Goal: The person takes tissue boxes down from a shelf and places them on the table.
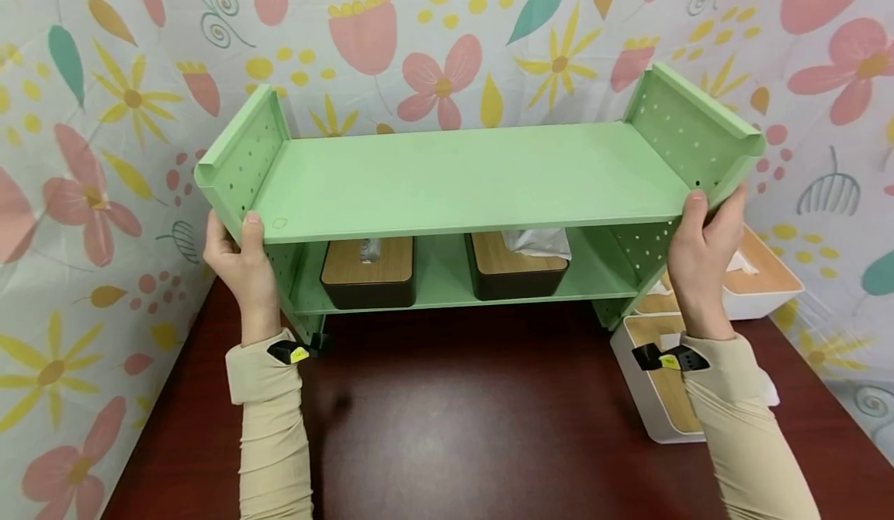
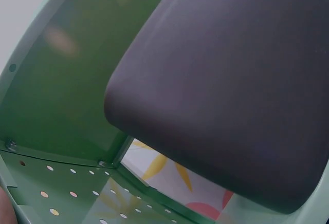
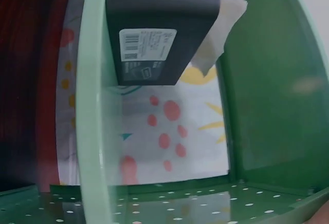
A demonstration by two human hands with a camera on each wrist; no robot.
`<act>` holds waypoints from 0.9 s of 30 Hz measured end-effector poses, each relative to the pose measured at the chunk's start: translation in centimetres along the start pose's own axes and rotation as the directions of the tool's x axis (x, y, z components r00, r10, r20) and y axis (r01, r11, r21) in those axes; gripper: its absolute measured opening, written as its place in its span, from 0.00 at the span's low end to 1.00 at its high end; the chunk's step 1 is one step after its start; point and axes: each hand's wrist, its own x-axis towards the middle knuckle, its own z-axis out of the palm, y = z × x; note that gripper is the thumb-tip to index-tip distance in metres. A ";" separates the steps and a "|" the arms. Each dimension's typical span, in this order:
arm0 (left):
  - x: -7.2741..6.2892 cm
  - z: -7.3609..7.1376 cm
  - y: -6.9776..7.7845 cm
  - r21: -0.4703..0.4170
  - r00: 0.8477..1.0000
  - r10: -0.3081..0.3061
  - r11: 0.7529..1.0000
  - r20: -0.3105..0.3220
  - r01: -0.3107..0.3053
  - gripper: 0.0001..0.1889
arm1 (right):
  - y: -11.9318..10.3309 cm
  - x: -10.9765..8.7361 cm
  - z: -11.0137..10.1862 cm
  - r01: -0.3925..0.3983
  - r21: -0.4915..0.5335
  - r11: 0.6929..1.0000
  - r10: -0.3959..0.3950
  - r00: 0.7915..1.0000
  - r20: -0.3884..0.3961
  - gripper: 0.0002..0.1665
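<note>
A light green two-tier metal shelf with perforated side panels spans the middle of the head view. My left hand grips its left side panel at the front, the thumb on the upper tier's corner. At the opposite end my right hand holds the right panel the same way. Two dark tissue boxes with wood-look lids, a left one and a right one, sit apart on the lower tier. Both wrist views look into that tier; the right one shows a labelled dark box.
White tissue boxes with wood-look lids stand on the table to the right, a front one partly behind my right forearm and a rear one. The dark red table extends in front. A flower-patterned cloth hangs behind and at both sides.
</note>
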 end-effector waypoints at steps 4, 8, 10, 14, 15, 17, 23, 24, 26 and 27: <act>-0.1 0.1 0.1 -0.004 1.000 -0.007 1.000 0.003 0.007 0.15 | 1.1 0.3 0.0 0.046 0.024 0.999 -0.046 0.999 -0.021 0.23; -0.2 0.2 0.3 -0.007 1.000 -0.015 1.000 -0.001 0.015 0.15 | 1.3 0.4 0.2 0.054 0.020 0.998 -0.053 0.998 -0.038 0.23; -0.2 0.2 0.4 -0.007 1.000 -0.019 1.000 -0.002 0.019 0.15 | 0.8 0.2 0.3 0.030 0.035 0.999 -0.029 0.999 -0.047 0.23; -0.2 0.3 0.6 -0.013 1.000 -0.030 0.999 0.004 0.030 0.14 | 0.5 -0.2 0.6 0.014 0.058 0.998 -0.010 0.998 -0.067 0.24; -0.1 0.4 0.7 -0.016 0.999 -0.037 0.999 0.007 0.037 0.14 | 0.4 -0.3 0.6 0.012 0.061 0.998 -0.008 0.997 -0.073 0.24; 0.0 0.3 0.8 -0.017 0.999 -0.048 0.999 0.016 0.048 0.14 | 0.4 -0.3 0.7 0.011 0.062 0.998 -0.006 0.996 -0.087 0.24; 0.2 -0.2 1.5 -0.012 0.995 -0.093 0.996 0.046 0.094 0.15 | -0.6 -0.7 1.1 0.008 0.080 0.997 0.000 0.995 -0.102 0.23; 0.3 -0.3 1.6 -0.007 0.994 -0.098 0.995 0.055 0.098 0.16 | -0.7 -0.7 1.1 0.009 0.080 0.997 -0.001 0.995 -0.103 0.23; 0.4 -0.4 1.9 0.003 0.991 -0.105 0.994 0.077 0.105 0.18 | -0.8 -0.7 1.1 0.010 0.080 0.997 -0.001 0.994 -0.108 0.23; 0.4 -0.4 2.1 0.012 0.991 -0.103 0.995 0.084 0.102 0.19 | -0.8 -0.7 1.1 0.010 0.083 0.997 -0.001 0.994 -0.111 0.23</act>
